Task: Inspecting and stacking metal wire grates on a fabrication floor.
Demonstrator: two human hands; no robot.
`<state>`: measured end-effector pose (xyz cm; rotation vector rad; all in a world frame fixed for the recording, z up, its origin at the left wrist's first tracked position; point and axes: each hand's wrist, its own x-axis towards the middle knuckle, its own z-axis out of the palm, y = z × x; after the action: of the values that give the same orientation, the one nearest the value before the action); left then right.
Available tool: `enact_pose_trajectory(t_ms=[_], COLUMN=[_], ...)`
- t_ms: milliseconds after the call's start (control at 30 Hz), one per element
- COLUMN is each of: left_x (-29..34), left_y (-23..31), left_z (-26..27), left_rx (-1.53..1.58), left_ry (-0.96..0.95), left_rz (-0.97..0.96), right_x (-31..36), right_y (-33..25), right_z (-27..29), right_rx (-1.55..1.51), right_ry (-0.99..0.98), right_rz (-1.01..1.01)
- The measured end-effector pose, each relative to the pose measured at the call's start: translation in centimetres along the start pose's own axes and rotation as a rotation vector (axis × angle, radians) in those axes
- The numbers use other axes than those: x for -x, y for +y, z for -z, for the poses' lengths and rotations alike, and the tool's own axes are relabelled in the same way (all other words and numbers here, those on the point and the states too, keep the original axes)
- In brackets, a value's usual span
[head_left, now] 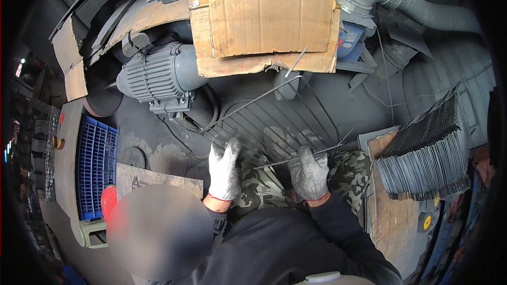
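Observation:
In front of my lap, a dark metal wire rack (248, 105) with parallel rods is tilted between my hands. My left hand (224, 170), in a pale knit work glove with a red cuff edge, grips its near left side, the thumb and fingers closed at the wires. My right hand (309, 174), in a greyer, dirtier glove, is closed around the near right side. Just beyond the rack's far corner, a rounded grey machine part (287, 87) juts out from under a cardboard cover (269, 16). Whether the rack touches that part, I cannot tell.
A grey electric motor (158, 76) stands at the far left. A duct hose (422, 5) curves along the far right. Many similar wire racks are stacked (425, 163) on a board at my right. A blue plastic crate (97, 166) is at the left. A blurred disc hides the lower left.

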<state>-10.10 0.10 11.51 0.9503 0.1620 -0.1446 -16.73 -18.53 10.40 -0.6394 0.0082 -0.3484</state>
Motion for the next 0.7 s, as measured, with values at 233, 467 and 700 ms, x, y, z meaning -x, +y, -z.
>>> enact_pose_trajectory(t_ms=[233, 467, 700], left_x=[-1.8, -6.2, -10.4], left_y=[-1.9, -8.6, -12.5], left_z=[1.4, 0.8, -3.9], left_rx=[-0.246, -0.404, -0.538], left_ry=[-0.023, -0.212, -0.288], left_rz=[-0.048, 0.236, 0.382], right_x=[-2.3, -7.2, -10.1], right_y=[-3.6, -7.1, -9.8], right_z=[5.4, 8.5, 14.0], right_rx=[0.588, 0.841, 0.803], right_ry=[0.501, 0.231, 0.394], right_rz=[0.276, -0.343, -0.309])
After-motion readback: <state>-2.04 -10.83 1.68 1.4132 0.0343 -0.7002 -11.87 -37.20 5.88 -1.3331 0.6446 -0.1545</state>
